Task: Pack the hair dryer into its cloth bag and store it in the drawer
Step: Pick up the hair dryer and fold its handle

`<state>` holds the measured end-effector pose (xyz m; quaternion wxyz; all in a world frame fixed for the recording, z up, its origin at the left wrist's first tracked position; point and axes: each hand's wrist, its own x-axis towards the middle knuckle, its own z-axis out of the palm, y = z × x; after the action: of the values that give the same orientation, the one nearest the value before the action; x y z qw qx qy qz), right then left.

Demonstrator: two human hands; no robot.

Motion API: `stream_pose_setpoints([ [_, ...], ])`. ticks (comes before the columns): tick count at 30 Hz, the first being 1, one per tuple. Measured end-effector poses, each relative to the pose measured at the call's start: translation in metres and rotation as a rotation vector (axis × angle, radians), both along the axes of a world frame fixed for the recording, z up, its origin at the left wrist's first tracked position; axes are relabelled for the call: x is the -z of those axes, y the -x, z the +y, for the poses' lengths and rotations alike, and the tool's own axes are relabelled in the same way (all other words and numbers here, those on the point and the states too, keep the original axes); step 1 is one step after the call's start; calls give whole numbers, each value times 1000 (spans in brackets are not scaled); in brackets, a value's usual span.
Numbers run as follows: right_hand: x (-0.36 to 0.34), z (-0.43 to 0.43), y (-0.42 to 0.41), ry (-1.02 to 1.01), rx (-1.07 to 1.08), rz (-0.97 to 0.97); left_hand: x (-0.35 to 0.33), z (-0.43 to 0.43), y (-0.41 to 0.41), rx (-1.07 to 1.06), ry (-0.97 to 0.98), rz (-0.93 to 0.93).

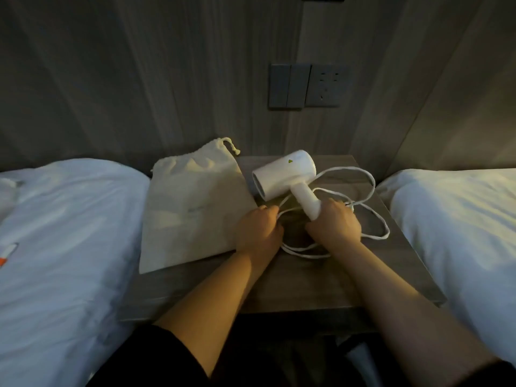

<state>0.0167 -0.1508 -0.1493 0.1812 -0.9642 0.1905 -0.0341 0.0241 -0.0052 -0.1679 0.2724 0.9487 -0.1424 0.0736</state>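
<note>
A white hair dryer (284, 174) is held above the wooden nightstand (293, 283), its nozzle pointing left. My right hand (333, 222) is closed around the lower end of its handle. My left hand (258, 230) pinches the white power cord (372, 191), which lies in loose loops across the right part of the top. A cream cloth drawstring bag (192, 208) lies flat on the left part of the nightstand, its tied mouth toward the wall. No drawer is visible.
White-sheeted beds flank the nightstand, one on the left (64, 233) and one on the right (460, 227). A wall panel with switches and a socket (307, 86) sits above the nightstand on the dark wood-grain wall.
</note>
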Motion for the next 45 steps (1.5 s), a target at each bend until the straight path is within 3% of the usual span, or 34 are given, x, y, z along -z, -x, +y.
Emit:
stream_pose_setpoints([
  [3, 1, -6, 14, 0, 16, -124, 1, -11, 10, 79, 11, -118],
  [9, 0, -16, 71, -106, 9, -215, 12, -14, 60, 5, 244, -289],
  [11, -4, -18, 101, -147, 5, -218, 14, -10, 84, -33, 370, -115],
  [17, -3, -22, 200, -130, -117, -266, 9, 20, 159, 21, 996, 418],
  [20, 4, -20, 243, -74, -210, -247, 20, 43, 186, 32, 1053, 740],
  [25, 25, -12, 279, 16, -399, -95, 47, 70, 211, 2, 1325, 973],
  [27, 38, -8, 284, 69, -443, -66, 49, 75, 227, 43, 1178, 962],
  [29, 52, -4, 288, 119, -470, -60, 57, 77, 239, 91, 888, 832],
  [31, 62, -1, 286, 138, -495, -49, 70, 77, 242, 107, 762, 646],
  [33, 63, -3, 283, 4, -513, -22, 75, 78, 240, 88, 796, 590],
  [37, 58, -24, 276, -498, -554, 69, 81, 86, 229, 154, 809, 554],
  [41, 72, -38, 267, -1006, -330, -67, 81, 93, 217, 205, 821, 519],
  [45, 76, -47, 258, -1240, -95, -246, 79, 102, 206, 165, 925, 517],
])
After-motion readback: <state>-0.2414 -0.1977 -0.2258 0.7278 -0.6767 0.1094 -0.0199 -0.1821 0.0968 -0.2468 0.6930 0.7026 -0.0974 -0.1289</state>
